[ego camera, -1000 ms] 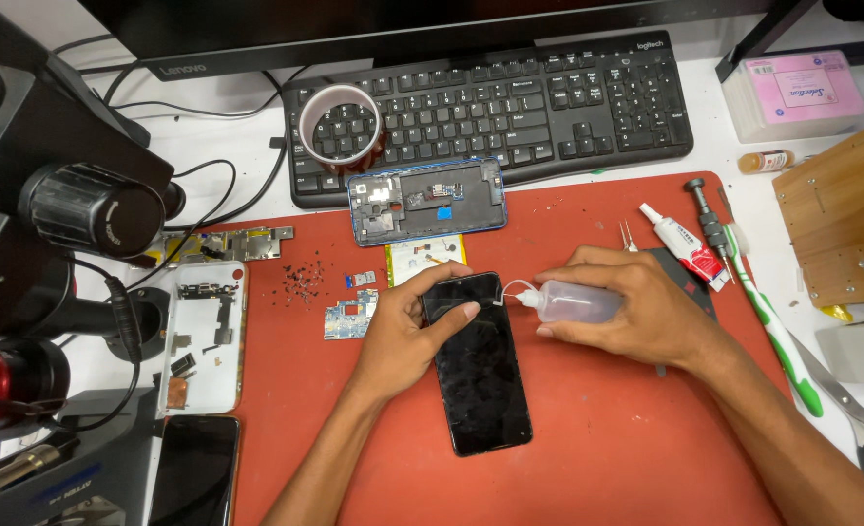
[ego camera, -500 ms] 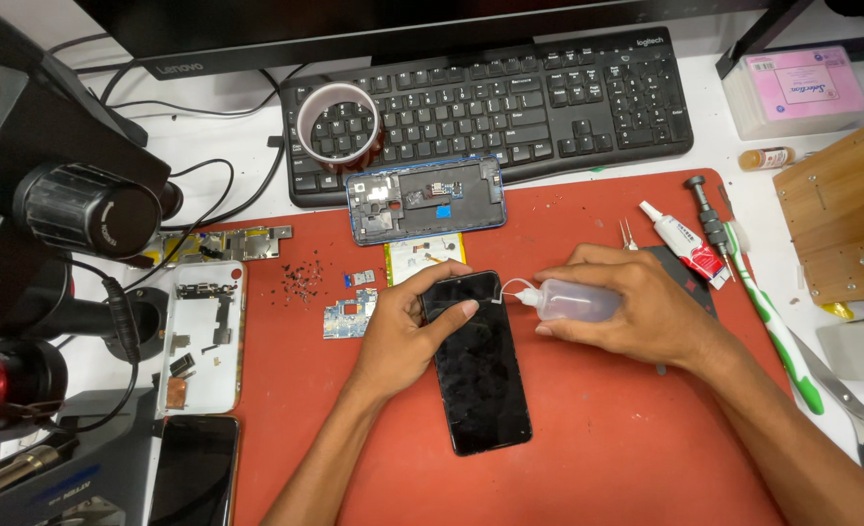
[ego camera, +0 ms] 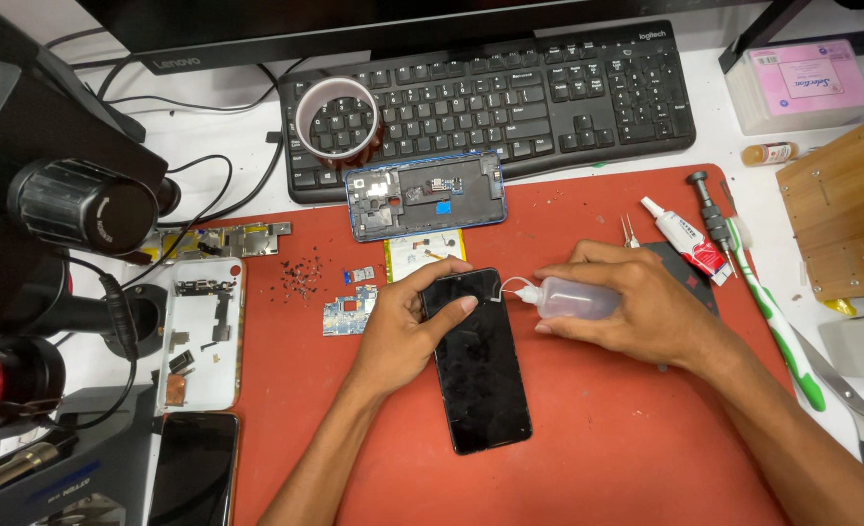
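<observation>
The black phone screen point(ego camera: 478, 362) lies face up on the red mat point(ego camera: 588, 429), its long side running away from me. My left hand point(ego camera: 404, 331) pins its top left corner, thumb laid across the glass. My right hand point(ego camera: 636, 310) is closed around a small clear squeeze bottle point(ego camera: 570, 298), whose thin bent nozzle touches the screen's top right edge. Beyond them lie a phone frame point(ego camera: 425, 195) and a keyboard point(ego camera: 510, 97).

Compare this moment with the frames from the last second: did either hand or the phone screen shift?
Nothing visibly changed. The left hand still steadies the black phone screen, and the right hand still holds the squeeze bottle with its tip at the screen's top edge.
</observation>
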